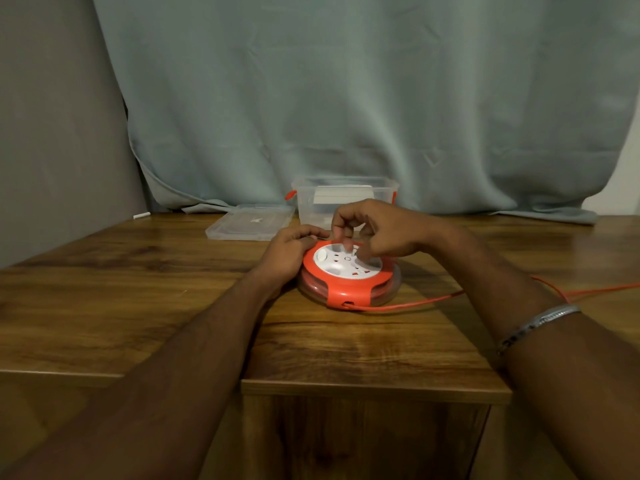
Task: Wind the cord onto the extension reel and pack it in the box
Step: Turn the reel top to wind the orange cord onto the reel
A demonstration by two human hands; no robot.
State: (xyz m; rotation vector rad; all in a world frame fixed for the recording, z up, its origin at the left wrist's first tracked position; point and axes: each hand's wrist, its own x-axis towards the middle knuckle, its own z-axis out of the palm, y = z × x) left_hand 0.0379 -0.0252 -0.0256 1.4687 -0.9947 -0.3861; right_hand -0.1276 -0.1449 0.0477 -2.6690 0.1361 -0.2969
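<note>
Now steadying extension reel (349, 274) with left hand (289, 252) clasping its rim, right hand (375, 228) fingers curled, pressing white face; cord (415, 302) trailing right.

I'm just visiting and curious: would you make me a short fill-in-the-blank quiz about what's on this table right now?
1. The round orange and white extension reel lies flat on the ______ table.
2. The thin cord trailing from the reel toward the right is ______ in colour.
3. The clear plastic box behind the reel has its flat clear lid lying to its ______.
4. The left hand steadies the reel's rim while the right hand works on its ______ face.

Missing words: wooden; orange; left; white
</note>
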